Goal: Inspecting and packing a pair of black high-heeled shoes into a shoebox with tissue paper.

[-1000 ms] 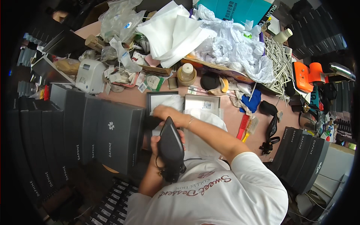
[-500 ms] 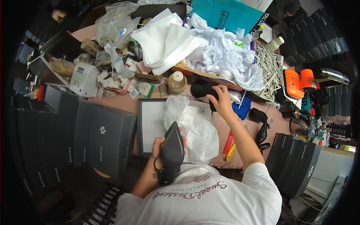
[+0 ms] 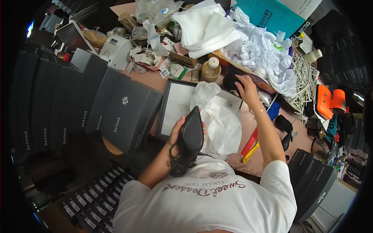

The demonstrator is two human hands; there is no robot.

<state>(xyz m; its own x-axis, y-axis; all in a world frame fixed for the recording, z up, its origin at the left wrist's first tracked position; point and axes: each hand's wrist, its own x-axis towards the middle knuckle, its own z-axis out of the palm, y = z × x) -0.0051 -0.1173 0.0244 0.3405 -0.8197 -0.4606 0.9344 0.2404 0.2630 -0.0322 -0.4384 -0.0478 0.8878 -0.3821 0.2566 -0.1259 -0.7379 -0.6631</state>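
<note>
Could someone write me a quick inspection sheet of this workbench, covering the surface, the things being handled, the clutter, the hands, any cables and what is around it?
Surface: pinkish worktable, mostly covered.
Job's things: black pointed high-heeled shoe, sole up; open shoebox with white lining; crumpled white tissue paper spilling from it; dark round object beyond the box.
Clutter: folded white sheets, heap of crumpled white paper, brown jar with pale lid, white label printer, bundle of white sticks, orange power tool, red and yellow handled tools.
Hands: left hand fingers grip the shoe; right hand rests on the dark round object.
Cables: nothing seen.
Surroundings: rows of black shoeboxes at left, more at lower right.
</note>
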